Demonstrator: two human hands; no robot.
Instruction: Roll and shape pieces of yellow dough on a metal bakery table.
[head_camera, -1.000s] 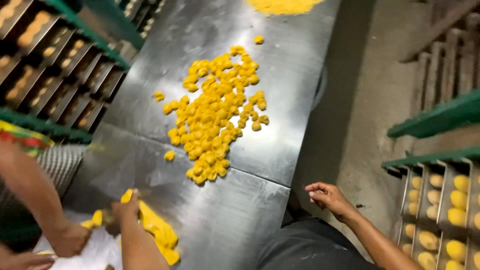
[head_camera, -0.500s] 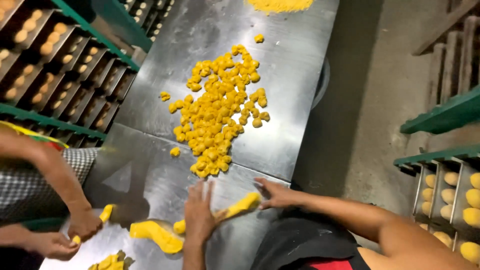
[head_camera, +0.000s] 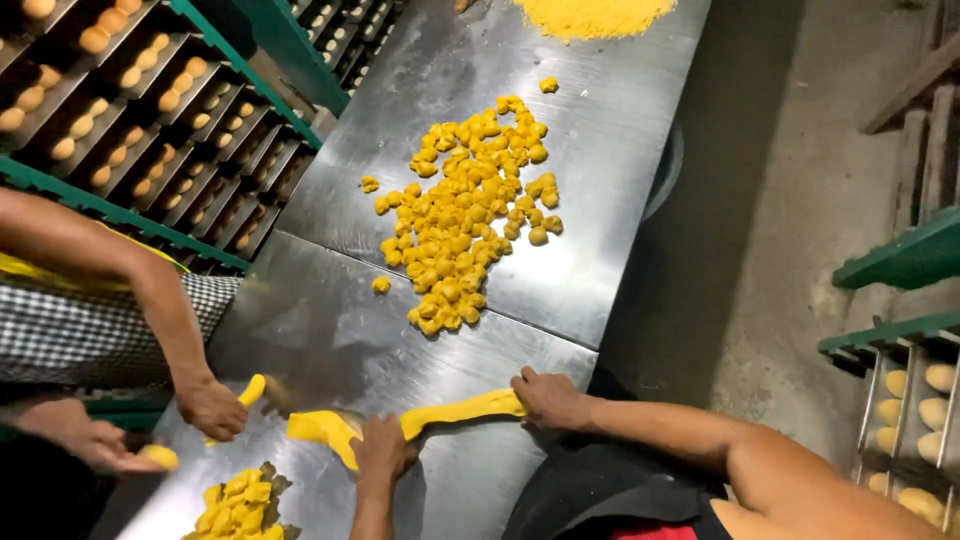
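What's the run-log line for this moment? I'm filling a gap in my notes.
left hand: pressing yellow dough strip | right hand: holding strip end | surface: steel table | nearby: dough pieces

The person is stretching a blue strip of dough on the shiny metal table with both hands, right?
Not quite. The head view shows the strip of dough is yellow, not blue. The rest holds: the right hand and left hand both hold it on the shiny metal table.

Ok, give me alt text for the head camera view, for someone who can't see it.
The person's left hand and right hand stretch a yellow dough strip on a steel table. A pile of small dough pieces lies beyond, and a co-worker's hand holds dough at left.
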